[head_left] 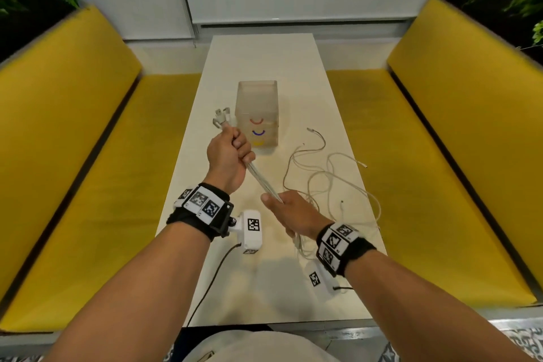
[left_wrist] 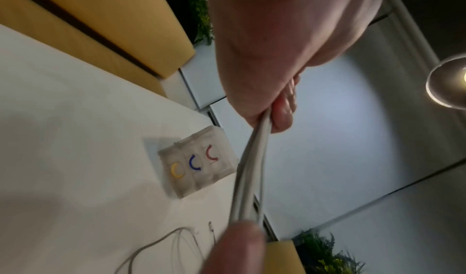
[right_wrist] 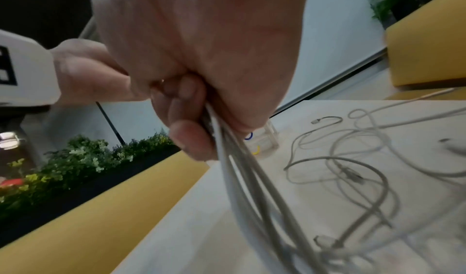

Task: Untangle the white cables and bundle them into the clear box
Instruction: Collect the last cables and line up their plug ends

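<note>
**Both hands clamped on the cable bunch, box sitting mid-table**

So the left hand (head_left: 227, 156) is fisted around a bunch of white cables (head_left: 263, 182) near the middle of the head view, with a couple of plug ends (head_left: 221, 117) poking out the top of the fist, right next to the box's left side. The right hand (head_left: 293, 214) grips the same bunch lower down and a bit to the right, so the strands run straight and tight between the two fists. In the right wrist view the fingers (right_wrist: 186, 122) are curled round several thin grey-white strands.

Below the right hand the cables go slack and spill into loose, overlapping loops (head_left: 329, 176) on the table (head_left: 264, 56), right of centre, with a few small connector tips lying free.

The box (head_left: 258, 114) is clear, tall and upright, just above the left hand in the frame. It shows red, blue and yellow curved marks stacked down its front. Can't tell if any cable is inside.

Yellow benches (head_left: 88, 141) run along both sides.
</note>
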